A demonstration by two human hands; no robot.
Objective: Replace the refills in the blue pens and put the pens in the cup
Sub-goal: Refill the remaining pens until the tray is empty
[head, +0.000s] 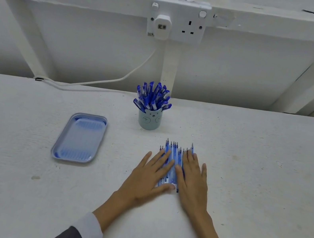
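- Pens (152, 97): a whole bunch of blue capped ones stands bundled in the little bear-face cup (149, 120) at the back middle of the white table (246, 176). None are lying loose on the table that I can see.
- Refills (174, 150): a flat pile of loose blue ones sits just in front of the cup, tips pointing away from the person, near but not touching it.
- Left hand (149, 177) lies flat on the left side of the pile, fingers straight and spread, thumb across the near ends. It grips nothing.
- Right hand (193, 182) does the same on the right side: palm down, fingers straight, pressing on the refills rather than pinching any.
- Blue tray (80, 139) sits well off to the left, and nothing is visible in it.
- My read on progress: can't tell if the pens in the cup already got swapped or if they're waiting their turn. No pen is open or in hand, so no swap is under way.
- If that pile is fresh refills, basically everything is still left to do. If it's the used ones, the job looks nearly finished and they just need tidying, maybe into the tray.
- Hands look like they're squaring up the pile, I guess.
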